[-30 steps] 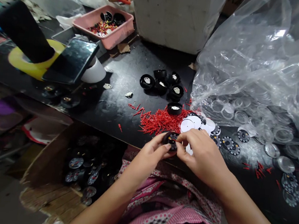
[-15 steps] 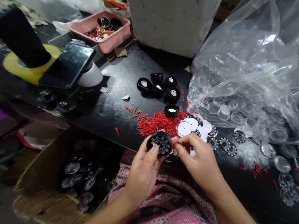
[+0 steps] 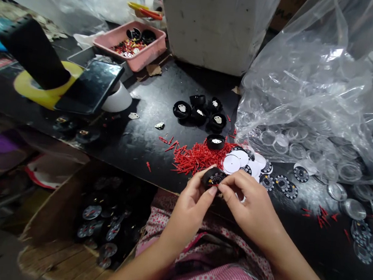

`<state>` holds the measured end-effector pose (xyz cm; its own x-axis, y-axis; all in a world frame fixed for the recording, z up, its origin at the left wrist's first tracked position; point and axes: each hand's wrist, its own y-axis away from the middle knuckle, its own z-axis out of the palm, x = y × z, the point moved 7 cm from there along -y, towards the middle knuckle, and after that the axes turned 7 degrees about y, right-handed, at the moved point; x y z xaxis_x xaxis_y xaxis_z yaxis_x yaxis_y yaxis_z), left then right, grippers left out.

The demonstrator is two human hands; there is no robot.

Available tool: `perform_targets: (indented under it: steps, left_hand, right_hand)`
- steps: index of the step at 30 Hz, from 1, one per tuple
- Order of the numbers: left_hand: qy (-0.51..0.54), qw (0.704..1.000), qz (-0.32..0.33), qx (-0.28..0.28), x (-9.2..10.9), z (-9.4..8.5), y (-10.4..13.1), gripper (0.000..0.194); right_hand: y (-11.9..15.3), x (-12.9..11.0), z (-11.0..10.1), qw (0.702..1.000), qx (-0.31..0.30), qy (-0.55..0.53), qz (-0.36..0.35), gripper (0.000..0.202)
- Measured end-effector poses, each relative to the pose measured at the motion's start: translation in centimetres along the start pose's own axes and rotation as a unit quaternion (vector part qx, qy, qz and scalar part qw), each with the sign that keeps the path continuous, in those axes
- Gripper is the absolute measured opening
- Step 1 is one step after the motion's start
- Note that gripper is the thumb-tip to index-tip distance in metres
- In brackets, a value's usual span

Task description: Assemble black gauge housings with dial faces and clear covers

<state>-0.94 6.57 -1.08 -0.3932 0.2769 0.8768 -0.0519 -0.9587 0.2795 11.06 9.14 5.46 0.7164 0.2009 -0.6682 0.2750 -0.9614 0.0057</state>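
Observation:
My left hand [image 3: 191, 203] is closed round a round black gauge housing [image 3: 210, 174] with a numbered dial face, tilted up toward me. The thumb rests at the lower rim. My right hand [image 3: 245, 196] pinches at the right edge of the dial, where a small red pointer [image 3: 214, 186] shows at the fingertips. Just beyond the hands lies a heap of red pointers [image 3: 193, 156]. White discs [image 3: 232, 163] and printed black dial faces [image 3: 281, 183] lie to its right. Several open black housings [image 3: 217, 122] with pale metal pieces inside stand behind the heap.
A clear plastic bag [image 3: 306, 91] of transparent covers [image 3: 329, 172] fills the right side. A pink tray [image 3: 138, 62] of small parts and a propped phone [image 3: 89, 86] stand at the left. Below the table edge, a cardboard box [image 3: 46, 214] contains gauges. A large pale container [image 3: 216, 26] stands behind.
My left hand has moved right with the gauge housing and tipped its face further up. The right fingertips, with the red pointer, have come over the dial's edge. The view has shifted slightly.

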Motion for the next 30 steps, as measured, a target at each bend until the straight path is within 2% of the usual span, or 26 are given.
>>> perform_targets:
  steps: [5, 9, 15, 18, 21, 23, 27, 30]
  left_hand:
    - [-0.084, 0.995, 0.051, 0.013, 1.5, -0.1, 0.3, 0.029]
    - [-0.152, 0.984, 0.085, 0.027, 1.8, -0.3, 0.7, 0.024]
    - [-0.191, 0.975, 0.106, 0.031, 2.1, -0.9, 0.7, 0.029]
    - [-0.140, 0.989, 0.043, -0.014, 1.5, -0.8, 0.0, 0.032]
    - [-0.006, 0.994, -0.074, -0.075, 0.4, -0.4, -0.4, 0.043]
    - [0.041, 0.988, -0.116, -0.093, 0.1, -0.3, -0.4, 0.049]
    - [-0.007, 0.991, -0.116, -0.071, 0.1, -0.6, -0.2, 0.045]
    - [0.032, 0.988, -0.149, -0.014, -0.9, -0.5, 0.2, 0.049]
  right_hand:
    - [0.4, -0.2, -0.1, 1.000, 0.004, -0.011, 0.009, 0.017]
    - [1.0, -0.5, 0.1, 1.000, 0.008, 0.010, 0.011, 0.019]
    - [1.3, -0.7, 0.6, 0.999, 0.023, 0.019, 0.017, 0.024]
    - [0.9, -0.5, 0.5, 1.000, 0.013, 0.025, 0.010, 0.028]
    - [0.5, -1.0, -0.2, 0.997, 0.028, 0.056, -0.054, 0.012]
    - [0.3, -1.3, -0.3, 0.988, 0.039, 0.110, -0.105, 0.009]
    - [0.1, -1.8, 0.5, 0.960, 0.037, 0.221, -0.167, 0.015]
    - [-0.2, -2.0, 0.7, 0.960, 0.037, 0.232, -0.149, 0.015]
